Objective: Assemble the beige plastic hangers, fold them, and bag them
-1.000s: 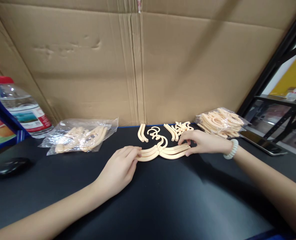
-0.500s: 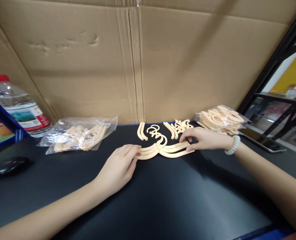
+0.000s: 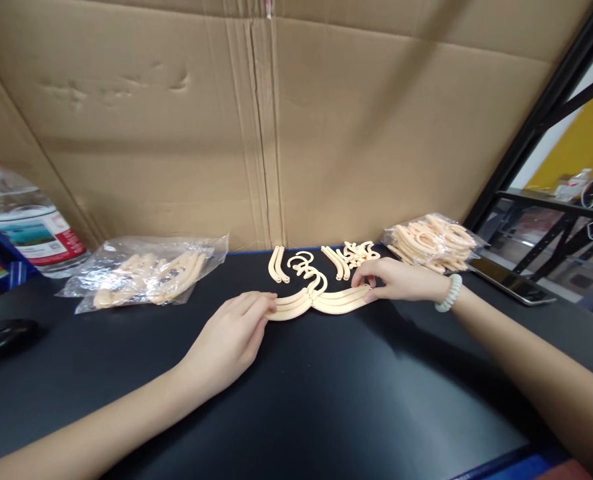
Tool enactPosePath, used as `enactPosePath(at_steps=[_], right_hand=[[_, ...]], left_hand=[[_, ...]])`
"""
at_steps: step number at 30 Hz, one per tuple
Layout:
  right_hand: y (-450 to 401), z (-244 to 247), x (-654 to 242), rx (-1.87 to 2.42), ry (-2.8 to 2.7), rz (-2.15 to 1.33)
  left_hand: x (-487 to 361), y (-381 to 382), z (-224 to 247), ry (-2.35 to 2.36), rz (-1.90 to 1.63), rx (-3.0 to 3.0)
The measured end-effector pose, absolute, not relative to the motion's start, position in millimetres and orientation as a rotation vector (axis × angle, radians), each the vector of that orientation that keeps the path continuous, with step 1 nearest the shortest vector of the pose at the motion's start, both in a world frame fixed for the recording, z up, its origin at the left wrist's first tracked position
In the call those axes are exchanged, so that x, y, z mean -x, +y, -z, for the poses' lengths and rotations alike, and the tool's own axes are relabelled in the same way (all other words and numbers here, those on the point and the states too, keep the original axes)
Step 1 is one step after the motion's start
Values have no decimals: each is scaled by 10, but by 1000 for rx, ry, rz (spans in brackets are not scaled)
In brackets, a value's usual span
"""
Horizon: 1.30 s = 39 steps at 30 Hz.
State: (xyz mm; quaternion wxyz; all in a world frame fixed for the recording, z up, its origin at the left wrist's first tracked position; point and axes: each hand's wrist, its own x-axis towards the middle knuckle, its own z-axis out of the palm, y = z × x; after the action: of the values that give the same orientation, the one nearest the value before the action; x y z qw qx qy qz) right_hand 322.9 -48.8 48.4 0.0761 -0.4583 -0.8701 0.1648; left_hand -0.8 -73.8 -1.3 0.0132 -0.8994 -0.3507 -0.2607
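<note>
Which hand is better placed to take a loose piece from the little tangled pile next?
Likely the right hand: it is close beside the tangled pile. The left hand is farther off, at the left end of the curved strips.

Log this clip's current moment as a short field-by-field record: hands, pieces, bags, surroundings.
left hand: fingers on the outer end of the left curved strips
right hand: fingers at the outer end of the right curved strips
loose pieces: small curved pieces beyond the strips, beside a jumbled pile
left bag: clear plastic, cream pieces inside
right bag: clear plastic, packed fuller
far left: bottle, black mouse
far right: phone-like device
backdrop: cardboard
</note>
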Motion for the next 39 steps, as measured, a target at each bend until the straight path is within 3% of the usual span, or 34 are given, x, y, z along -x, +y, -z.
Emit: enactPosePath(at_steps=[15, 23, 29, 39], right_hand=[[-523, -534, -3222, 1367, -2619, -418], [-487, -537, -3015, 1352, -2336, -295], [-45, -596, -2606, 1625, -2222, -410], [472, -572, -2146, 1943, -2047, -997]], left_hand=[[26, -734, 20, -1092, 846, 2821], [-6, -801, -42, -1039, 903, 2819], [-173, -557, -275, -1347, 809, 2796], [-405, 453, -266, -1928, 551, 2601]])
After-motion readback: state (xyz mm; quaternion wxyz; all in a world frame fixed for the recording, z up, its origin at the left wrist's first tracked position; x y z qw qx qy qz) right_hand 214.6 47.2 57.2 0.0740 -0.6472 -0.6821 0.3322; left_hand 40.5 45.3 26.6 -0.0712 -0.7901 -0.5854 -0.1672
